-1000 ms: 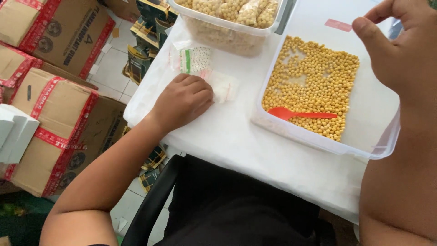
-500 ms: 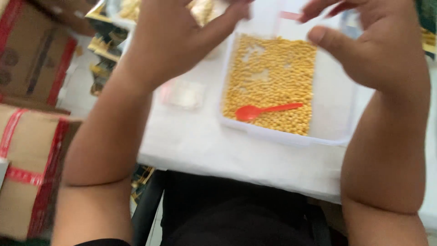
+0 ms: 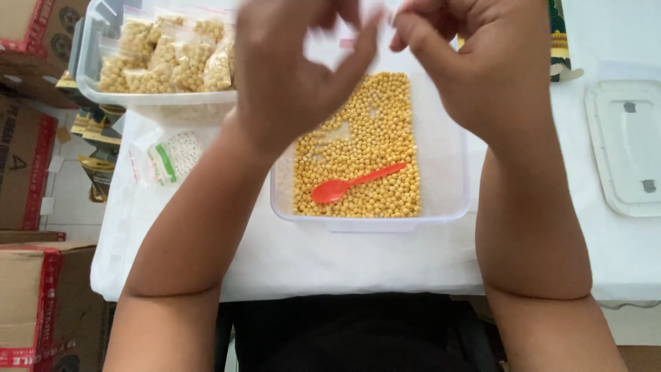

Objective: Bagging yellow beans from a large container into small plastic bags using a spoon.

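Table: a white-covered table (image 3: 385,265) carries everything, with cardboard boxes (image 3: 27,165) on the floor off its left edge.
Clear tub: an open tub (image 3: 451,172) straight ahead holds a bed of yellow beans (image 3: 365,138).
Far bin: a second bin (image 3: 93,76), up and to the left, is stacked with filled bags of beans (image 3: 165,58).
Lid: a clear lid (image 3: 630,148) lies flat at the right, well apart.
Left hand: the left hand (image 3: 289,76) is raised above the tub, thumb and fingertips pinched on a small clear bag (image 3: 385,27).
Right hand: the right hand (image 3: 482,65) pinches the same bag's other side; both are equally near it.
Bag: blurred; whether its mouth is open I cannot tell.
Spoon: an orange spoon (image 3: 354,184) lies on the beans below the hands, handle slanting up right, nearer the right hand.
Empty bags: a small pile (image 3: 165,157) sits left of the tub.
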